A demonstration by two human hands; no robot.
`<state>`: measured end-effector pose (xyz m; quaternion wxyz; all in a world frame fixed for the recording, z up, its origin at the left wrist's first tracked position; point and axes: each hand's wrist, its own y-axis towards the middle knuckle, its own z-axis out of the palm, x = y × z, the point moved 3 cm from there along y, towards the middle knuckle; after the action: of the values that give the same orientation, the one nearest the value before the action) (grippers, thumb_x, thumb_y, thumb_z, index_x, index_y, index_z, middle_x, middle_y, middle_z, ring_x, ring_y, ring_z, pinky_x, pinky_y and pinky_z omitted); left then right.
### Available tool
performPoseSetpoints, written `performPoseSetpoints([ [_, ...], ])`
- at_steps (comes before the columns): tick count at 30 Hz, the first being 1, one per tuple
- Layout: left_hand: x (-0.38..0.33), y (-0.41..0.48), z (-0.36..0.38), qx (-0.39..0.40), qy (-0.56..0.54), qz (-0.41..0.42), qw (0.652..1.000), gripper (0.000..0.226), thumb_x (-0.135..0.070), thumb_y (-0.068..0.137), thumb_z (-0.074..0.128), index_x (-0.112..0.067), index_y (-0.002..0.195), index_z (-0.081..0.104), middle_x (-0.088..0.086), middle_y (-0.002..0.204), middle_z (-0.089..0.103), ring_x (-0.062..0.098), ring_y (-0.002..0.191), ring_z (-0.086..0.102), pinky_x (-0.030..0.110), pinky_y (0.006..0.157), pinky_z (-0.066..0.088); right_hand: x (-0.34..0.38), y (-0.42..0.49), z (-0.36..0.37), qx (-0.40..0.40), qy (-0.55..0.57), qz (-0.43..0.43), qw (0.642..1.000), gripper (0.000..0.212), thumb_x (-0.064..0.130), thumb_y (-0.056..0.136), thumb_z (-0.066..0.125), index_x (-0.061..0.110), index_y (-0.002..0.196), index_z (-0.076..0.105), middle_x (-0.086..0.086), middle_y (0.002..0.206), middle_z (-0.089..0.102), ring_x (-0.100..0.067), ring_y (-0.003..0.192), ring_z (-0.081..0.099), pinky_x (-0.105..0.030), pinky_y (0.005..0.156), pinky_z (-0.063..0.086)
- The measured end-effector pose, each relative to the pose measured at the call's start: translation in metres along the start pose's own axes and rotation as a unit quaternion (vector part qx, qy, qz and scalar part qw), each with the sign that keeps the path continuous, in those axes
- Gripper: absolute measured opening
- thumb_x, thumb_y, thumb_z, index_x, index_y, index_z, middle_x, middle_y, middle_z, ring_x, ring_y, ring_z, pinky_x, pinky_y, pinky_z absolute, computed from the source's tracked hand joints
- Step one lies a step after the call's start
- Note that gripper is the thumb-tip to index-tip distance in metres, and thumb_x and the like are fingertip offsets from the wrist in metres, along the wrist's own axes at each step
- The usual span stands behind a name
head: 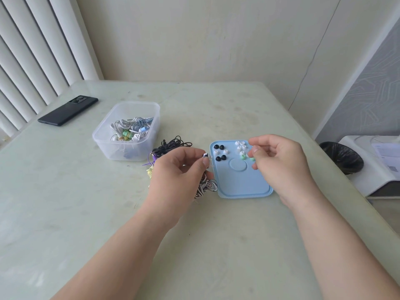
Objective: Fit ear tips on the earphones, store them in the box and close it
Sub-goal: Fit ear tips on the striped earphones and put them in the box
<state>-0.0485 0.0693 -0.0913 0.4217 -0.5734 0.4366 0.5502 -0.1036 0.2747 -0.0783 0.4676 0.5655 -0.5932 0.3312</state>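
My left hand (179, 169) pinches a black-and-white earbud (205, 155) between thumb and fingers, its striped cable (204, 187) bunched under the palm. My right hand (279, 159) hovers over the upside-down blue lid (242, 182), fingers curled above the green ear tips (243, 157); whether it holds one I cannot tell. Black ear tips (218, 152) and white ear tips (240, 146) lie scattered on the lid. The clear plastic box (126, 131) stands open to the left, with several coiled earphones inside.
A black earphone cable (173, 145) and purple and yellow ones (150, 163) lie between box and lid. A black phone (68, 110) rests at the far left. A bin with a black bag (342, 156) and a white appliance (376, 161) stand right of the table.
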Motion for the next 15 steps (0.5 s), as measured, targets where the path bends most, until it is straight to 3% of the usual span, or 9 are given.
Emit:
performPoseSetpoints([
  [2,0.001,0.002,-0.001,-0.008,-0.012,-0.004,1.0,0.002,-0.012,0.095,0.075,-0.013,0.097,0.074,0.003,0.085,0.079,0.017,0.075,0.079,0.036,0.069,0.062,-0.003,0.001,0.006,-0.001,-0.02,-0.009,1.0,0.013,0.016,0.094,0.069,0.028,0.096,0.074,0.011,0.087,0.073,-0.007,0.076,0.069,-0.025,0.071,0.053],
  [5,0.001,0.002,0.0,-0.006,-0.016,-0.004,1.0,0.002,-0.013,0.094,0.076,-0.014,0.095,0.074,0.0,0.08,0.079,0.017,0.074,0.078,0.035,0.069,0.061,-0.003,0.003,0.022,0.039,-0.121,-0.036,0.991,0.005,0.022,0.091,0.073,0.026,0.092,0.076,0.013,0.085,0.072,-0.008,0.068,0.064,-0.026,0.065,0.053],
  [10,0.001,0.003,0.0,0.002,-0.023,-0.012,1.0,0.002,-0.013,0.095,0.075,-0.015,0.094,0.074,-0.001,0.077,0.078,0.017,0.073,0.078,0.034,0.066,0.061,0.012,0.012,0.049,0.109,-0.328,-0.115,0.931,0.013,0.02,0.096,0.063,0.027,0.095,0.074,0.008,0.097,0.067,-0.021,0.086,0.064,-0.037,0.076,0.056],
  [12,0.001,0.003,-0.001,0.004,-0.028,-0.013,0.999,0.003,-0.012,0.095,0.075,-0.015,0.095,0.074,-0.001,0.079,0.078,0.019,0.076,0.078,0.037,0.069,0.062,0.012,0.016,0.053,0.119,-0.387,-0.129,0.905,0.017,0.015,0.096,0.059,0.025,0.096,0.073,0.003,0.096,0.06,-0.025,0.09,0.06,-0.037,0.073,0.054],
  [15,0.0,0.003,-0.001,0.005,-0.028,-0.012,1.0,0.004,-0.012,0.095,0.074,-0.016,0.094,0.074,0.0,0.076,0.078,0.026,0.08,0.078,0.046,0.073,0.063,0.008,0.02,0.058,0.129,-0.401,-0.134,0.897,0.017,0.015,0.097,0.059,0.021,0.087,0.071,-0.001,0.093,0.057,-0.027,0.087,0.06,-0.039,0.072,0.054],
])
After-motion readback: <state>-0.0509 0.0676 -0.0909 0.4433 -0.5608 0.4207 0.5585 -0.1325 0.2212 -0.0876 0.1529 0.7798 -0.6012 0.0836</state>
